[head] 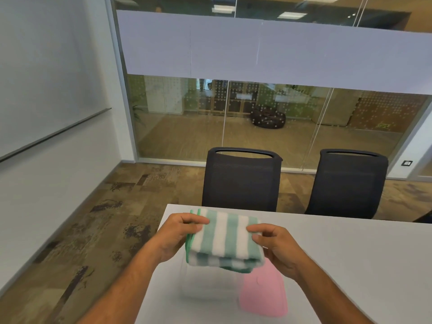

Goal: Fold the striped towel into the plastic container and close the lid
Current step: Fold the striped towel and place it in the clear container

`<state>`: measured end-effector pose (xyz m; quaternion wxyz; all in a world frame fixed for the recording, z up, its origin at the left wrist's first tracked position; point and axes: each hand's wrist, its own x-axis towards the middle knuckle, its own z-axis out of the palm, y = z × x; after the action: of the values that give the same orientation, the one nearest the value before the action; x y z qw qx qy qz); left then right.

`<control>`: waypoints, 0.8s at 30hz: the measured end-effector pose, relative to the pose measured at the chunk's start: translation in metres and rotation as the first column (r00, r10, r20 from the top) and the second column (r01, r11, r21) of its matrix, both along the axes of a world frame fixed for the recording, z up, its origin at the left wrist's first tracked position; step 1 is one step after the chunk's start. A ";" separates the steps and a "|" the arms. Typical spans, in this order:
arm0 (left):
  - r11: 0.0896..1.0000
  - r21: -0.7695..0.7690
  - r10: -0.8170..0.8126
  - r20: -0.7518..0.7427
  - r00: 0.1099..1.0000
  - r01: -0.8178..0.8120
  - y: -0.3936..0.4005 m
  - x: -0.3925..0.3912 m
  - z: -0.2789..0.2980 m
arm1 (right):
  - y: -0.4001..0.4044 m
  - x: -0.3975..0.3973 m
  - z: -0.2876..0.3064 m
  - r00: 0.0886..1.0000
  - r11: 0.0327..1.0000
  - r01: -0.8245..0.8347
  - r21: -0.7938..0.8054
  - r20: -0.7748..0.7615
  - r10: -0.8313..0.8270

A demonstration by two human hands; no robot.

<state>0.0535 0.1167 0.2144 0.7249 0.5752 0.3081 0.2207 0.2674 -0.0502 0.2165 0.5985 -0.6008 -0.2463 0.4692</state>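
A green-and-white striped towel point(222, 239), folded into a thick bundle, is held in the air above the table. My left hand point(177, 235) pinches its left edge and my right hand point(275, 244) pinches its right edge. Directly below the towel stands a clear plastic container point(205, 286), open at the top and hard to make out against the white table. A pink lid point(261, 293) lies flat on the table just to the right of the container.
The white table point(350, 265) ends at a far edge and a left edge close to the towel. Two black office chairs point(240, 181) point(346, 183) stand behind the far edge. A glass wall is beyond them.
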 end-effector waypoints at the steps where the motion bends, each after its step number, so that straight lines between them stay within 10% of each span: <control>1: 1.000 0.017 -0.013 -0.015 1.000 0.013 0.001 0.000 -0.004 | 0.002 0.001 -0.004 1.000 1.000 -0.010 0.007 -0.007 0.010; 11: 0.945 0.238 -0.121 -0.387 0.914 0.226 0.021 0.012 -0.056 | 0.026 0.006 -0.062 0.970 0.982 -0.099 -0.159 0.205 0.131; 24: 0.966 0.235 0.062 -0.619 0.783 0.109 0.032 0.037 -0.128 | 0.069 -0.006 -0.144 0.804 0.871 -0.006 -0.491 0.516 0.296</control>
<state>0.0900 0.1491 0.0865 0.5045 0.7089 0.4906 0.0482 0.2615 0.0184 0.0729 0.2926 -0.8173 -0.3439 0.3579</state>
